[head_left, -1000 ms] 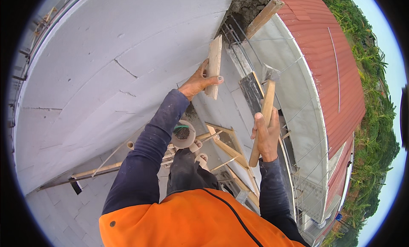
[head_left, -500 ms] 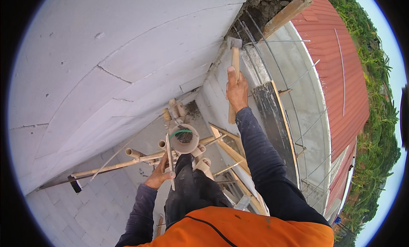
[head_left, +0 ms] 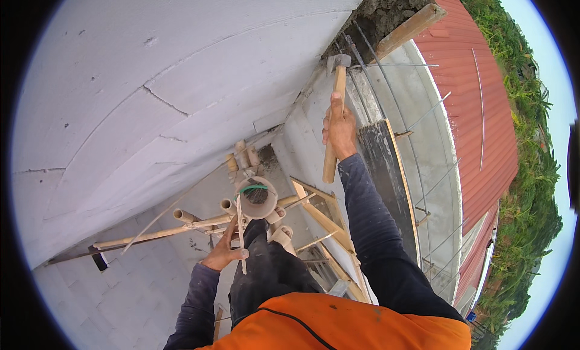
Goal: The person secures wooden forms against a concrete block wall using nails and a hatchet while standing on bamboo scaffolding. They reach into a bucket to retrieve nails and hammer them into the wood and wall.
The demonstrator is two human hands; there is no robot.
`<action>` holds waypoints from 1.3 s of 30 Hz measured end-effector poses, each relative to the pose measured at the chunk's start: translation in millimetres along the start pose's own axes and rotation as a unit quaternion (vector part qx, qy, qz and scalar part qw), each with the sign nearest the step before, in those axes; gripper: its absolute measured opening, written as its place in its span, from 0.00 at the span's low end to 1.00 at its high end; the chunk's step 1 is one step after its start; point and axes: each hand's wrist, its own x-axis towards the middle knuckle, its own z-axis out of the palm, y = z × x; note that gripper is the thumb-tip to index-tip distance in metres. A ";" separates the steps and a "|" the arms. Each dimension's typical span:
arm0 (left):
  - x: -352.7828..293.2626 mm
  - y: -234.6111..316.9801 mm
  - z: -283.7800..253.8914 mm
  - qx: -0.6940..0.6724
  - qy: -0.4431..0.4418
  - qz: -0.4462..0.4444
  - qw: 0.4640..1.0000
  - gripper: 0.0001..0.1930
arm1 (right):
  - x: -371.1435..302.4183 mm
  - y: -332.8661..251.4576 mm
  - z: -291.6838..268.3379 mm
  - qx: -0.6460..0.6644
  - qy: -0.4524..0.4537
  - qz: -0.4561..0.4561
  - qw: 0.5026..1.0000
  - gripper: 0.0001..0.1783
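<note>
My right hand (head_left: 341,131) is wrapped around the wooden handle of a hammer (head_left: 339,83). The hammer's grey metal head points away from me, by the wall corner and the thin steel rebar (head_left: 386,78); whether it touches anything I cannot tell. Lower down and to the left, my left hand (head_left: 223,253) pinches a thin, flat wooden strip (head_left: 241,235) that stands lengthwise in view. Just beyond that strip is a round bucket (head_left: 269,210) with a green band across its mouth and dark contents.
Tall pale block wall (head_left: 151,78) fills the left. Bamboo and timber poles (head_left: 151,234) cross below beside my legs. A dark board (head_left: 386,169) tops the right wall, with rebar alongside. A wooden plank (head_left: 411,31) juts at the upper right, near a red roof (head_left: 468,84).
The hammer has tilted, its head leaning further right and looking larger. My right hand has shifted slightly right and down. My left hand still holds the strip; the whole view has shifted a little.
</note>
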 end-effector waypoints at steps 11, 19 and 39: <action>-0.9 -21.1 -5.4 -0.009 0.021 -0.017 1.000 0.75 | 9.4 15.3 5.2 -0.094 0.070 -0.074 0.990 0.42; -14.8 -38.2 -13.9 -0.027 0.054 -0.014 0.998 0.73 | -26.4 -30.3 5.0 0.074 0.079 -0.282 0.953 0.41; -12.3 -32.8 -23.5 -0.041 0.065 -0.011 0.997 0.75 | -17.1 -25.6 8.5 0.010 0.020 -0.046 0.999 0.43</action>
